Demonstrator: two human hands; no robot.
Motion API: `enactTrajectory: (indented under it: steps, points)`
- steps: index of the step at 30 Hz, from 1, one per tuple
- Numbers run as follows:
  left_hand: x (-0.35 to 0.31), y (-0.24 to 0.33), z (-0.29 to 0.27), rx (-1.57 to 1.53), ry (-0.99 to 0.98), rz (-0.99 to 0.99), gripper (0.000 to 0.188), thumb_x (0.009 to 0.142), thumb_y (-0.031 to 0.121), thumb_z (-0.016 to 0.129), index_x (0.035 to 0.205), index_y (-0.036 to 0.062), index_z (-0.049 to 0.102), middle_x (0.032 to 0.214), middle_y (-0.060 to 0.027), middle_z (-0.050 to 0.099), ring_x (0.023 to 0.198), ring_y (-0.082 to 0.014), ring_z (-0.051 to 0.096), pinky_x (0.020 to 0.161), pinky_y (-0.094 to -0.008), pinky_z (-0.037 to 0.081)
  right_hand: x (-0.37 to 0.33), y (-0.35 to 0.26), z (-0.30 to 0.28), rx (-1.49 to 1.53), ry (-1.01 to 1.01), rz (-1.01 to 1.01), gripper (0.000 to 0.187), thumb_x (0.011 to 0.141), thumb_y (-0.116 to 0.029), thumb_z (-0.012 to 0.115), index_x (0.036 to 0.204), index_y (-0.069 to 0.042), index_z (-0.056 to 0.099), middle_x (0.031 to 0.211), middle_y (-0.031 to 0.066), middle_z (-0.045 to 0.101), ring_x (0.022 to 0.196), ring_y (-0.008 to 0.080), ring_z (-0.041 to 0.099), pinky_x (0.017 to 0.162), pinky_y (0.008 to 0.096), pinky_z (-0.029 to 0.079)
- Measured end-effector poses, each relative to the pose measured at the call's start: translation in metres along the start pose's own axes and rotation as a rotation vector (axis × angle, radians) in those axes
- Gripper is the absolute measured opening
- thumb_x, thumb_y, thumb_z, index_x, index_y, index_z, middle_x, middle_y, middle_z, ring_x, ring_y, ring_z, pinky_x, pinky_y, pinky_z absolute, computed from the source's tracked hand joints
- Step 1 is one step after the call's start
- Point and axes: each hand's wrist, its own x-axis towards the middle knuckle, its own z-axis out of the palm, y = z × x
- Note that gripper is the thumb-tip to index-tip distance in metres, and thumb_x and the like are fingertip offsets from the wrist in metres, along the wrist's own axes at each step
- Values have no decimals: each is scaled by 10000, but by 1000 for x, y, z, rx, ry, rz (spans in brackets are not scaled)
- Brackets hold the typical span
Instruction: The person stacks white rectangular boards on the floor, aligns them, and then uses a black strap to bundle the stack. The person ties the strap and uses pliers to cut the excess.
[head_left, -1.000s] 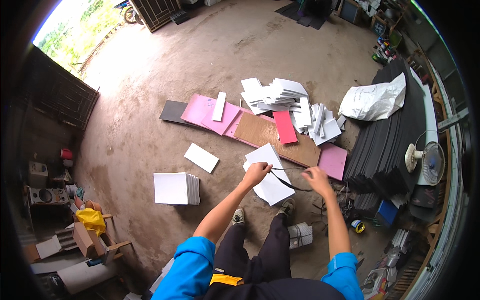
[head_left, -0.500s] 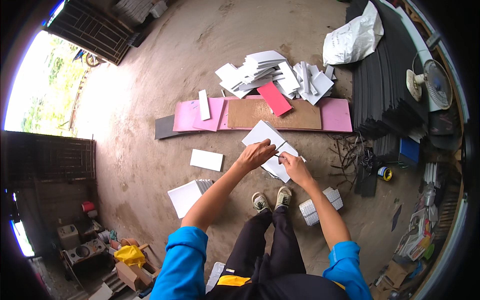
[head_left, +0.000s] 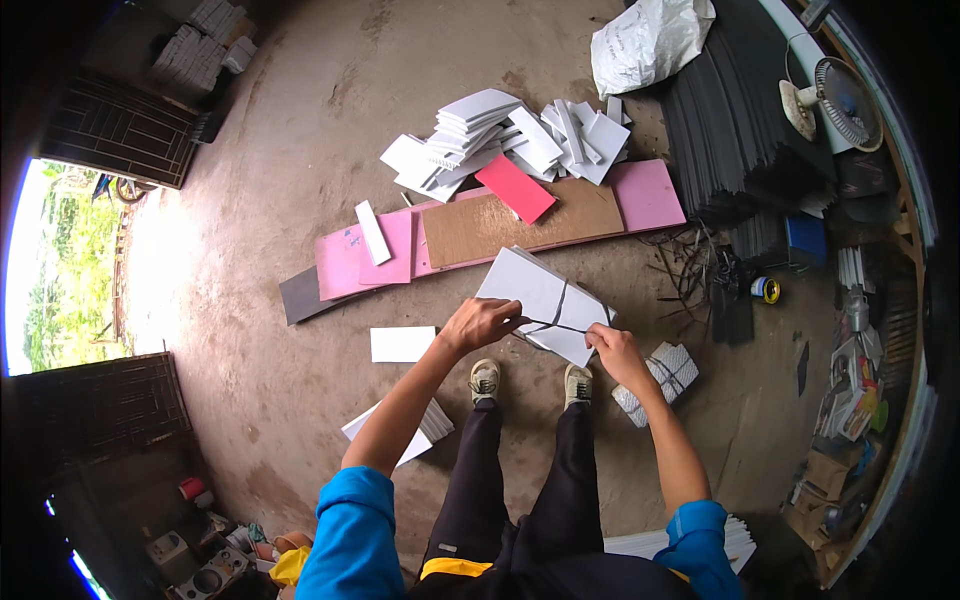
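Observation:
A stack of white rectangular sheets (head_left: 522,287) lies on the floor in front of my feet, turned at an angle. A dark strap (head_left: 562,300) runs around it and crosses on its top face. My left hand (head_left: 484,324) is closed on one end of the strap at the stack's left side. At the right corner, my right hand (head_left: 614,352) pinches the other end. Between the two hands the strap is drawn out nearly straight over the sheets. The fingertips of both hands are partly hidden.
Ahead lies a pink board (head_left: 650,195) bearing a brown board (head_left: 450,235) and a red sheet (head_left: 517,188). Behind is a heap of white pieces (head_left: 470,125). A strapped bundle (head_left: 660,380) rests right of my feet; loose white sheets (head_left: 403,344) lie left. Black sheets (head_left: 740,130) and a fan (head_left: 845,105) stand right.
My hands have moved apart, stretching the strap between them. My feet stand wider apart, and the whole view has turned and shifted.

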Motion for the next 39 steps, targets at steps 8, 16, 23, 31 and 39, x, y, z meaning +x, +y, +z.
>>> enactTrajectory:
  steps: [8,16,23,31,39]
  points:
    - [11,-38,-18,-49,-66,161,171,791,177,627,733,64,514,566,-67,497,498,-230,521,449,-341,421,2,-21,20,-77,101,51,162,859,-150,487,774,-29,553,611,173,533,580,347,559,508,393,401]
    - [5,-86,-17,-14,-123,60,208,770,178,656,711,52,501,584,-77,500,507,-248,524,461,-349,418,-14,19,23,-75,116,230,184,861,-178,493,789,-21,556,661,180,557,645,352,566,559,378,418]
    - [-26,-135,-3,-36,-79,-250,207,783,179,646,733,46,495,604,-116,535,544,-299,544,484,-374,422,-29,95,29,-88,138,408,195,853,-175,496,769,-11,561,670,162,569,653,335,574,569,377,418]
    - [-52,-146,41,-448,250,-833,197,878,187,544,772,39,469,659,-99,538,568,-240,525,575,-326,473,-44,134,53,215,226,610,250,879,-233,486,755,-18,523,581,150,498,543,302,508,517,355,381]
    - [-16,-148,51,-1456,463,-1036,200,956,251,379,810,116,398,637,29,381,560,-127,449,563,-269,443,-62,136,12,-424,49,445,362,875,-349,483,724,-42,602,653,206,572,633,394,568,539,452,437]
